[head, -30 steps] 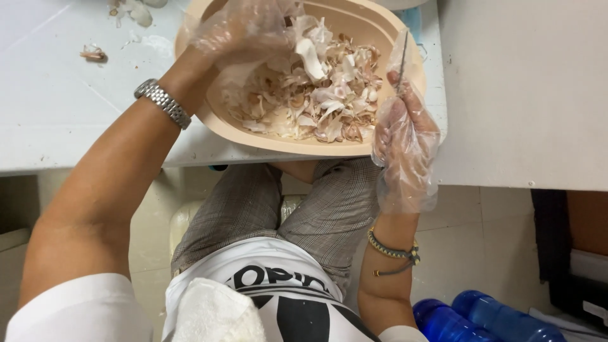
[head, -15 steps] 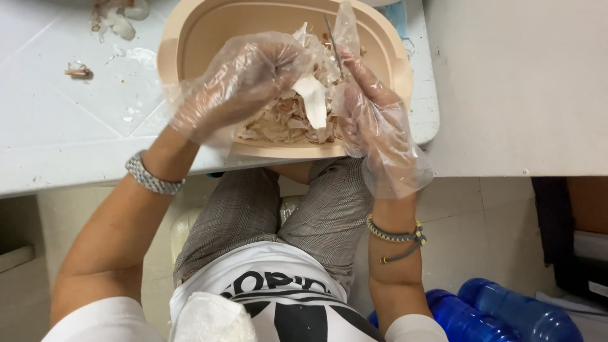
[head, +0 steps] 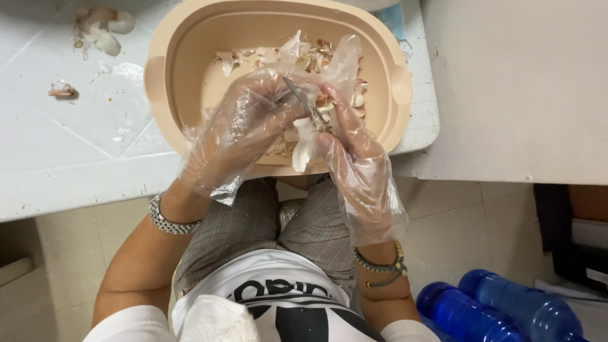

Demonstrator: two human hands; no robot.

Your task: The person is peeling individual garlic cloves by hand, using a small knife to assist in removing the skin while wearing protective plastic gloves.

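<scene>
Over the beige tub (head: 190, 50), both gloved hands' grips close together on a garlic piece (head: 303, 136) between them.

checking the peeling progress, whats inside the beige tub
Papery garlic skins lie along the far side of the beige tub. The gloved left hand and right hand cover the rest.

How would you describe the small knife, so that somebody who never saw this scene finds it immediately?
Find the beige oval tub on the white counter. Above its middle, two hands in clear plastic gloves meet. The small knife is the thin grey metal blade between them, unlike the pale papery peels around it.
</scene>
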